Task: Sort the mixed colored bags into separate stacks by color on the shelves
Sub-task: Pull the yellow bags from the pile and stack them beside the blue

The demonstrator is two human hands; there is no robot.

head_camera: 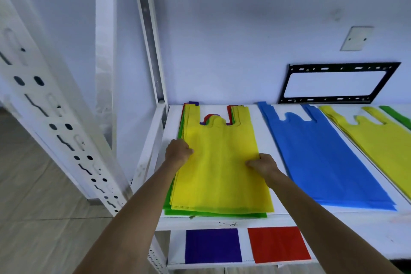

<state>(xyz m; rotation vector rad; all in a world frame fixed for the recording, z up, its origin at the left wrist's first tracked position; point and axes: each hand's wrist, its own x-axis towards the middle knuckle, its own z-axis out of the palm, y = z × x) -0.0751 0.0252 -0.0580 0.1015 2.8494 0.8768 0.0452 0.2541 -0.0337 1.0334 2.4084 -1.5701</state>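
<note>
On the upper shelf point(278, 218), at its left end, lies our mixed pile point(189, 212); a yellow bag point(222, 162) is on top, with green, red and purple edges showing beneath. Our left hand point(178, 151) pinches the yellow bag's left edge and our right hand point(263, 165) pinches its right edge, both with fingers curled, probably so the thin fabric lifts flat instead of dragging the layers below. To the right wait 2 sorted stacks, the blue stack point(329, 158) and, farther right, the yellow stack point(382, 140), likely this bag's destination. A green bag point(398, 117) shows beyond that. Below, on the lower shelf point(244, 262), purple stack point(213, 246) and red stack point(279, 244) sit apart.
</note>
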